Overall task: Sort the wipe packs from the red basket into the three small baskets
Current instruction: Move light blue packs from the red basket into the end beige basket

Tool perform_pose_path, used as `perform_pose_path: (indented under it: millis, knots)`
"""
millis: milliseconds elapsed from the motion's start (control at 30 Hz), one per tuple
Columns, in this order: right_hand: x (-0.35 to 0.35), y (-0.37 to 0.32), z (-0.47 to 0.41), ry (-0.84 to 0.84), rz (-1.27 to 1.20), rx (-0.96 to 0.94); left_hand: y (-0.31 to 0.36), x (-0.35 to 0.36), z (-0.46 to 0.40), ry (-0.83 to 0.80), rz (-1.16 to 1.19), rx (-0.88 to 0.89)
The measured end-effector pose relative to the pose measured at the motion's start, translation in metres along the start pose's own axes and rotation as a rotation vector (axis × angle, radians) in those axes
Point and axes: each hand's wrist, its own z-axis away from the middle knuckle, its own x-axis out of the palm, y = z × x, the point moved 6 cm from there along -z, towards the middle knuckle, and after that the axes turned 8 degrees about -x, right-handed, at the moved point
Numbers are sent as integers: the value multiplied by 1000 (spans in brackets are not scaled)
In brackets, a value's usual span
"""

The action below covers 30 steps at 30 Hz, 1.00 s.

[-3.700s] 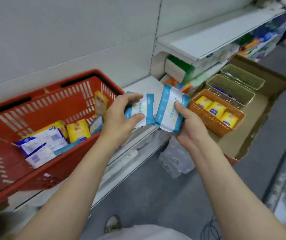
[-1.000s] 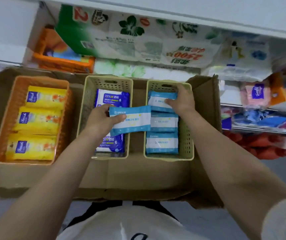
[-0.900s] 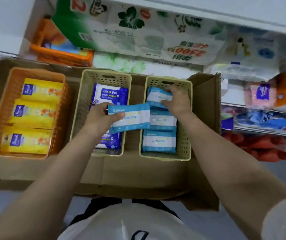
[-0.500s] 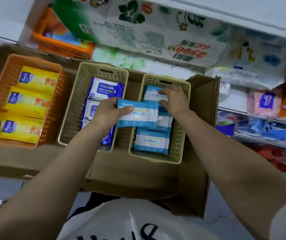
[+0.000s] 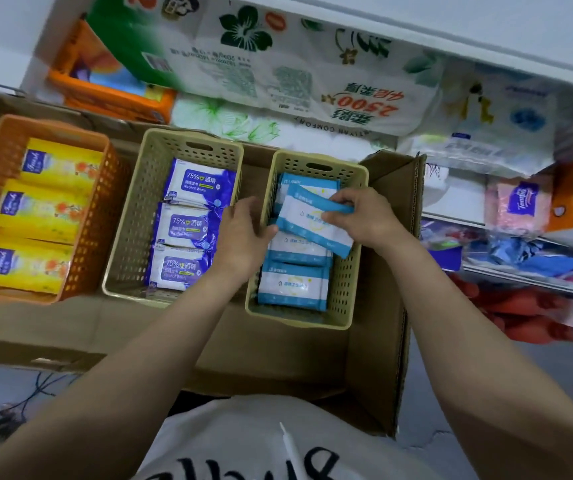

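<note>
1. Light is even and soft, indoor overhead, medium bright. No hard glare anywhere.
2. Shadows are weak: a soft dark patch on the cardboard box (image 5: 278, 355) floor under the forearms, darker strip below its front edge.
3. Upper left blown toward pale white; the shelf edge (image 5: 485, 39) along the top is washed out too.
4. Wide-angle bend: straight lines bow near the borders, forearms look stretched toward the bottom corners.
5. Motion blur on both the left hand (image 5: 243, 237) and right hand (image 5: 364, 220), plus the tissue packs (image 5: 278, 81) above.
6. Print on the purple packs (image 5: 195, 181) readable; right-side shelves smeared and soft.
7. Overall compression softness, fine texture lost.
</note>
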Motion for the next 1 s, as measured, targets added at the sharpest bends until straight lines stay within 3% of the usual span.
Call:
perform_pose_path:
  millis: [133,267,400,1000]
  knots:
    - [28,-2,-2,-139,166,-47,-12,13,4,-55,21,-12]
    - [52,-10,3,-79,493,-136,-17,11,-2,-49,85,-63]
    - [63,-4,10,5,482,-137,-21,13,-4,-76,140,-81]
    - [64,-1,11,12,511,-157,-24,15,-7,-103,180,-112]
